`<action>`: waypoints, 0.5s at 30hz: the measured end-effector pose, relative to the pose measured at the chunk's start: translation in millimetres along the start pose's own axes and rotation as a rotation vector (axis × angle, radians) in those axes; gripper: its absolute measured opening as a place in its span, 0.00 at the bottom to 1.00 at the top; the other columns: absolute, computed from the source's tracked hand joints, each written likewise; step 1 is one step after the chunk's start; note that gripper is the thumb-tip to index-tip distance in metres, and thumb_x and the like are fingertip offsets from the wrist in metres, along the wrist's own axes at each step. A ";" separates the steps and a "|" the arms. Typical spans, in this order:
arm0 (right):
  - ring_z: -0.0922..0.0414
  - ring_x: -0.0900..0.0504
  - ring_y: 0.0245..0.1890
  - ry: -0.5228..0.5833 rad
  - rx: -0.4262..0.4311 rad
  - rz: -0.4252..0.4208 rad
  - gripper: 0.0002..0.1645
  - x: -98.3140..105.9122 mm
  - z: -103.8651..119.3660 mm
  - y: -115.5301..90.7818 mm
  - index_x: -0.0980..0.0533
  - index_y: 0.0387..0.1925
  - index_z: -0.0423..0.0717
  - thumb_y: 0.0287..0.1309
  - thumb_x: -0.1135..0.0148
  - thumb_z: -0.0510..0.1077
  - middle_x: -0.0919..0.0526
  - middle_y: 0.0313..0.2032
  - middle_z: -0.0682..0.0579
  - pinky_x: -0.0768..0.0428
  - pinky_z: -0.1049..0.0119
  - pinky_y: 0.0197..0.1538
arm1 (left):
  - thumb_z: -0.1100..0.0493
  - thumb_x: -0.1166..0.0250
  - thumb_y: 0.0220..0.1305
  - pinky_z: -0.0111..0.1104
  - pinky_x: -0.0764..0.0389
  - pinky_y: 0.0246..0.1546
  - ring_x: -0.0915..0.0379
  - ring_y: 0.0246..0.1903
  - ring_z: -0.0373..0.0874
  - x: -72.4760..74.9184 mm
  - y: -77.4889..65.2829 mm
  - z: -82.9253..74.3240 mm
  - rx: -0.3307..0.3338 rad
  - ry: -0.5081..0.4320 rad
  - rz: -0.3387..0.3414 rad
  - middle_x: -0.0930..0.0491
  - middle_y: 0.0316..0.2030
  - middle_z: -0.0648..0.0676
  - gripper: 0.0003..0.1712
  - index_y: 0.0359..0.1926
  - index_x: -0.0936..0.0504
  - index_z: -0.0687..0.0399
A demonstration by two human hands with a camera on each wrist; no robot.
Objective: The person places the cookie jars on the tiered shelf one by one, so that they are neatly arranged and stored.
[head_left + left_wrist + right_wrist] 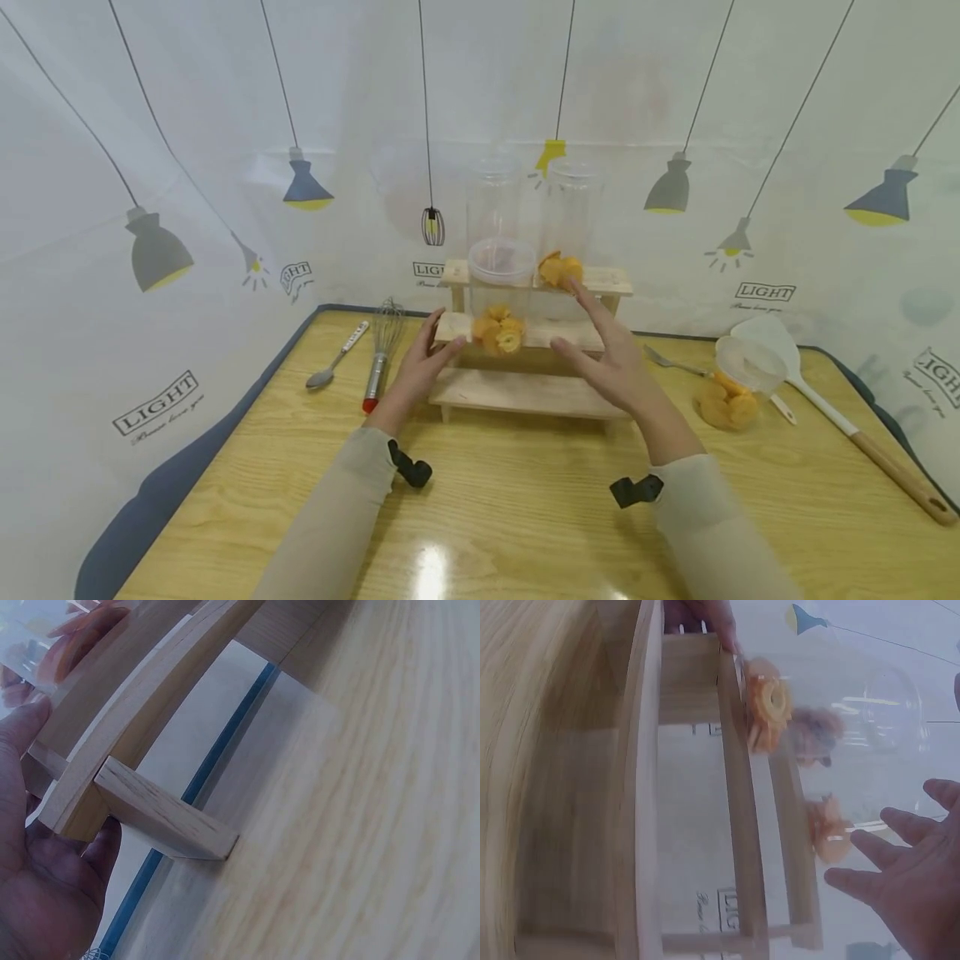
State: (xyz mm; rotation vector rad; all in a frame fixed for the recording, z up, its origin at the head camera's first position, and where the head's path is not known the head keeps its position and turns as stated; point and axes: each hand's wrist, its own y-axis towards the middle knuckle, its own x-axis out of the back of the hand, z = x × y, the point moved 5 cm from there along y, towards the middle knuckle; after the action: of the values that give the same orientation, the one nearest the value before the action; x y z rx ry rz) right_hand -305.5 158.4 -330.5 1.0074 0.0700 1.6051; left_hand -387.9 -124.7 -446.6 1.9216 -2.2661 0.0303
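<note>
A three-tier wooden shelf (525,392) stands before me, carrying clear lidded jars with orange, ring-like pieces at the bottom. One jar (501,275) is on the middle tier; two taller-looking ones, the rear left jar (491,196) and rear right jar (573,200), are on the top tier. My left hand (422,358) grips the left end of the middle board (112,735), thumb above and fingers below. With fingers spread, my right hand (618,367) is held by the shelf's right side, near the rear right jar, and holds nothing.
Left of the shelf lie a spoon (337,358) and a whisk (384,350) with a red end. To the right are a fork (675,362), another clear jar (738,387) with orange pieces, and a white spatula (825,408) with a wooden handle. A printed curtain (360,100) hangs behind.
</note>
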 end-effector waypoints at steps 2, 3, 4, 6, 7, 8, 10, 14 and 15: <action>0.47 0.47 0.76 -0.050 0.034 0.008 0.50 9.7 -1.8 -7.9 0.50 0.80 0.63 0.65 0.33 0.51 0.47 0.78 0.53 0.44 0.34 0.70 | 0.32 0.34 0.63 0.52 0.37 0.69 0.48 0.74 0.55 -0.1 0.0 -0.2 -0.002 -0.004 0.001 0.59 0.80 0.49 0.49 0.79 0.50 0.25; 0.46 0.49 0.77 -0.076 0.041 0.009 0.51 15.3 -3.8 -12.6 0.50 0.80 0.64 0.64 0.32 0.50 0.48 0.78 0.52 0.45 0.33 0.70 | 0.32 0.34 0.63 0.52 0.37 0.69 0.48 0.74 0.55 -0.2 -0.1 -0.3 0.000 -0.006 -0.002 0.59 0.80 0.48 0.49 0.78 0.49 0.24; 0.46 0.51 0.77 -0.093 0.045 0.011 0.53 21.3 -6.5 -17.4 0.51 0.80 0.64 0.63 0.30 0.49 0.50 0.79 0.51 0.46 0.32 0.70 | 0.32 0.34 0.63 0.52 0.37 0.69 0.48 0.74 0.55 -0.2 -0.1 -0.3 0.001 -0.009 -0.003 0.59 0.80 0.48 0.49 0.78 0.49 0.23; 0.45 0.54 0.78 -0.141 0.029 0.003 0.55 35.3 -14.3 -27.9 0.52 0.80 0.65 0.61 0.28 0.48 0.51 0.79 0.51 0.50 0.31 0.71 | 0.32 0.34 0.63 0.51 0.37 0.70 0.48 0.74 0.54 -0.1 0.0 -0.3 0.006 -0.017 -0.005 0.60 0.80 0.47 0.47 0.77 0.48 0.20; 0.44 0.55 0.78 -0.177 0.021 -0.005 0.56 43.5 -19.4 -33.5 0.53 0.80 0.64 0.61 0.28 0.48 0.51 0.79 0.50 0.55 0.30 0.71 | 0.32 0.34 0.62 0.51 0.37 0.70 0.48 0.74 0.53 0.0 0.0 -0.3 0.009 -0.020 -0.005 0.60 0.80 0.47 0.47 0.77 0.48 0.19; 0.42 0.56 0.78 -0.212 0.006 -0.016 0.57 52.1 -25.7 -39.4 0.53 0.81 0.63 0.60 0.28 0.48 0.51 0.79 0.49 0.58 0.28 0.71 | 0.32 0.34 0.62 0.50 0.37 0.70 0.48 0.74 0.53 0.2 0.3 -0.2 0.009 -0.023 -0.006 0.60 0.80 0.47 0.47 0.76 0.48 0.19; 0.40 0.58 0.78 -0.307 -0.029 -0.043 0.57 70.7 -39.7 -51.3 0.54 0.81 0.62 0.61 0.29 0.51 0.49 0.78 0.47 0.65 0.26 0.69 | 0.32 0.34 0.63 0.51 0.38 0.70 0.48 0.74 0.54 0.5 0.9 0.0 0.006 -0.024 -0.006 0.60 0.80 0.47 0.46 0.76 0.48 0.19; 0.35 0.58 0.77 -0.433 -0.117 -0.156 0.55 111.2 -75.6 -82.5 0.51 0.81 0.56 0.62 0.30 0.53 0.45 0.76 0.40 0.72 0.25 0.67 | 0.32 0.34 0.63 0.51 0.38 0.70 0.47 0.74 0.54 0.4 1.4 0.4 0.000 -0.018 0.004 0.60 0.80 0.48 0.46 0.76 0.48 0.18; 0.35 0.58 0.77 -0.433 -0.160 -0.192 0.54 120.1 -85.5 -92.0 0.51 0.81 0.55 0.63 0.31 0.53 0.46 0.76 0.39 0.70 0.25 0.67 | 0.32 0.34 0.63 0.51 0.37 0.70 0.47 0.74 0.54 0.4 1.3 0.5 -0.001 -0.016 0.007 0.60 0.80 0.48 0.46 0.76 0.49 0.18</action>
State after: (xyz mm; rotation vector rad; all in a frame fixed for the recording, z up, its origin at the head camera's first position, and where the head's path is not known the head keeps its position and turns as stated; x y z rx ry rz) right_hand -281.4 326.6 -367.0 1.1640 -0.2465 1.1732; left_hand -389.4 -125.0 -447.0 1.9205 -2.2827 0.0149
